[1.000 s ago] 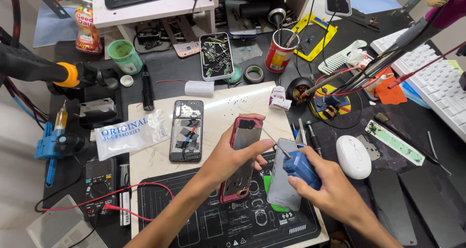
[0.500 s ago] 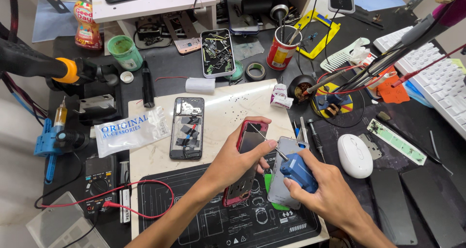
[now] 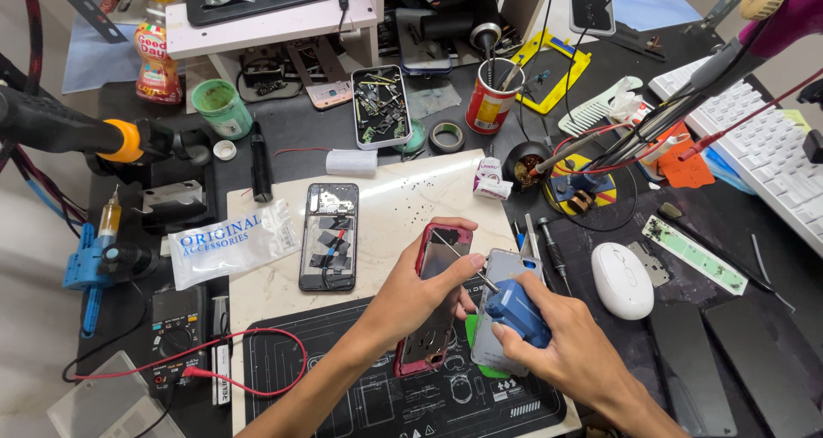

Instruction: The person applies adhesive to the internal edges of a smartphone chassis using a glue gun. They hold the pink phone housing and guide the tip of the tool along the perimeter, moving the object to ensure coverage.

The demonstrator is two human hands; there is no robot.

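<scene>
An opened black phone (image 3: 328, 236) lies on the marble slab (image 3: 411, 200); a white mouse (image 3: 621, 280), red can (image 3: 490, 96) and green cup (image 3: 220, 108) stand on the desk (image 3: 291, 134).

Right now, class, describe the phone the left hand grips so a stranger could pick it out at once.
Start at the pale marble slab in the middle of the bench. At its near edge the left hand grips a red-framed phone. Unlike the black opened phone lying flat and untouched to its left, it has a red rim.
</scene>
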